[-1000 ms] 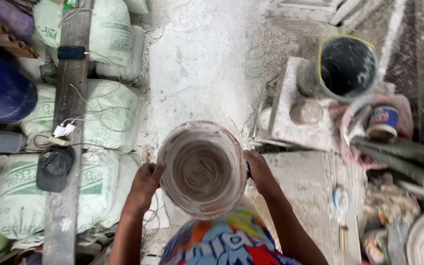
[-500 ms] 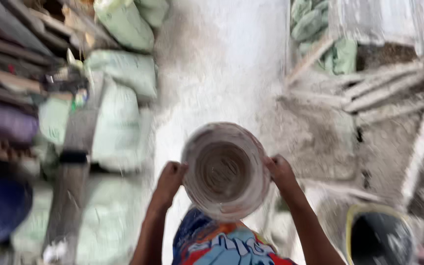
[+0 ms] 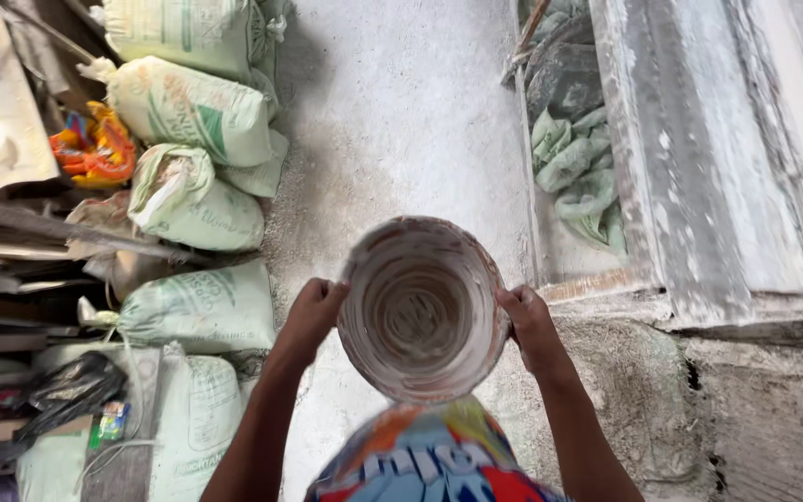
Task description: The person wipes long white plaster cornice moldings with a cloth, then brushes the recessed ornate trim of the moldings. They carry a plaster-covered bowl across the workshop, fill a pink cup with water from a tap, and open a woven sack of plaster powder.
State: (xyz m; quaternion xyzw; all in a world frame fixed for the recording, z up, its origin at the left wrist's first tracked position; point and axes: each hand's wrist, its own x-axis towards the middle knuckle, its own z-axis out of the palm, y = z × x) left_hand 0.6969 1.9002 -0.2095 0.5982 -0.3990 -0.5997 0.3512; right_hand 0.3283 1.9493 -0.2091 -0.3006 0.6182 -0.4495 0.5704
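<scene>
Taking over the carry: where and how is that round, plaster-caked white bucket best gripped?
Grip the round plaster-caked white bucket at its rim, from opposite sides, as the left hand and right hand do now. It is wide, open upward and shows no handle, so a two-sided hold probably keeps it level.

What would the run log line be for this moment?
left hand: grips bucket rim | right hand: grips opposite rim | bucket: upright, plaster-crusted, looks empty | sacks: stacked at left

Open strip of dusty floor runs ahead of the bucket. Left flank blocked by stacked sacks; right flank by a concrete ledge.
</scene>
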